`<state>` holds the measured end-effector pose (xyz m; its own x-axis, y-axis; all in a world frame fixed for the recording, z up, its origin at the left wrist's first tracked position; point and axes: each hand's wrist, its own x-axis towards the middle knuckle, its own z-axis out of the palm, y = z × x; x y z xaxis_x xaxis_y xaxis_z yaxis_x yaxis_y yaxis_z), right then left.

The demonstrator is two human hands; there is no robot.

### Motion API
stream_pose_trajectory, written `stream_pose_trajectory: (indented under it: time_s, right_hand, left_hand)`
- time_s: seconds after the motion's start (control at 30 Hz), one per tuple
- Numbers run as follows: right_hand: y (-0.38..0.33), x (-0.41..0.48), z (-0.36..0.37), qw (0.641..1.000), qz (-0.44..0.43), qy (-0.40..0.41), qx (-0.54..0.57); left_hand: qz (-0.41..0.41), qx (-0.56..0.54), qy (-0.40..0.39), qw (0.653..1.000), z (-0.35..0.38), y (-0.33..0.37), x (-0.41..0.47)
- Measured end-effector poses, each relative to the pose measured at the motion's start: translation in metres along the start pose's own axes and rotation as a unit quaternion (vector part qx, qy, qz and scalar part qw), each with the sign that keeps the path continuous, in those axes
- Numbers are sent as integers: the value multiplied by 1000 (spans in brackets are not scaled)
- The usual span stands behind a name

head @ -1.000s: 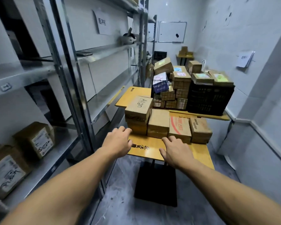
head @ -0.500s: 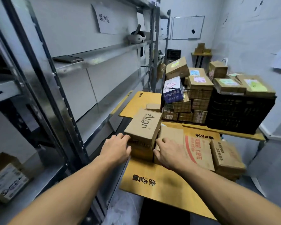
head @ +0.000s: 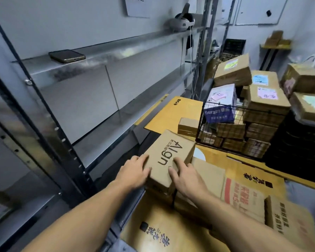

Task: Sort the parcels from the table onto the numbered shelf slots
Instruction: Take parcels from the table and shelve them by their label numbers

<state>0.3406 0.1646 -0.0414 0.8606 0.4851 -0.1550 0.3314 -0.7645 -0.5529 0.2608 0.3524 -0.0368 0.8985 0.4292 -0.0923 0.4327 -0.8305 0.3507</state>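
Hands flank the Align parcel [head: 168, 157], topmost of a stack on the yellow table [head: 173, 113]: left hand [head: 135, 171] cups its left edge, right hand [head: 186, 176] spreads fingers over its near-right corner, forearms outstretched.

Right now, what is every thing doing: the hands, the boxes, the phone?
Left hand: pressed on the Align box's left side.
Right hand: fingers on the box's top.
Align box: tilted atop a stack.
Phone: lying flat on the shelf.
Wire basket: full of parcels.
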Motion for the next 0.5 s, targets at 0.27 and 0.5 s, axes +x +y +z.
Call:
stream_pose_trajectory:
  time_s: [0.27,0.5]
  right_hand:
    - [-2,2,9,972,58,21,228]
    - [-8,-35,6,937,-8,55,345]
  left_hand:
    - [-9,-109,87,990,11,7,-28]
    - [-8,-136,191,972,-5,22,-90]
